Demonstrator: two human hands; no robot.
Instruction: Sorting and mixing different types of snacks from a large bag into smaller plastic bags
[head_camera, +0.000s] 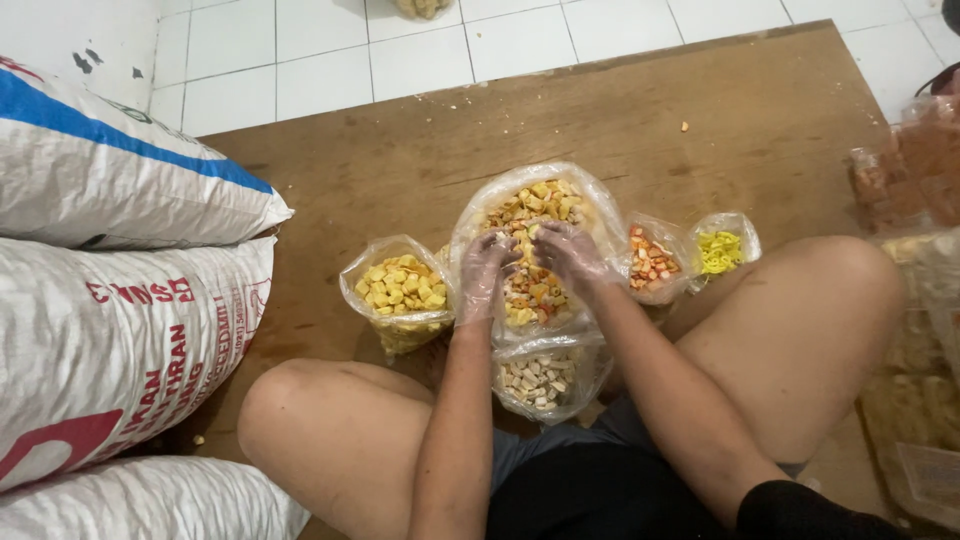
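Note:
I sit cross-legged on a wooden board (640, 130). My left hand (485, 270) and my right hand (572, 255), both in thin clear plastic gloves, reach into a large clear bag of mixed yellow and orange crackers (530, 200) in front of me. The fingers are curled among the pieces at the bag's mouth; whether they grip anything is unclear. A bag of yellow crackers (400, 285) stands just left of my left hand. A bag of pale beige pieces (540, 380) lies between my knees. Right of my right hand sit a small bag of orange-and-white pieces (652, 262) and one of bright yellow rings (720, 250).
Three white woven sacks (110, 300) with red and blue print are stacked at the left. Packed clear bags of crackers (915, 330) pile up at the right edge. White floor tiles (330, 50) lie beyond the board, with one stray crumb (684, 126) on the wood.

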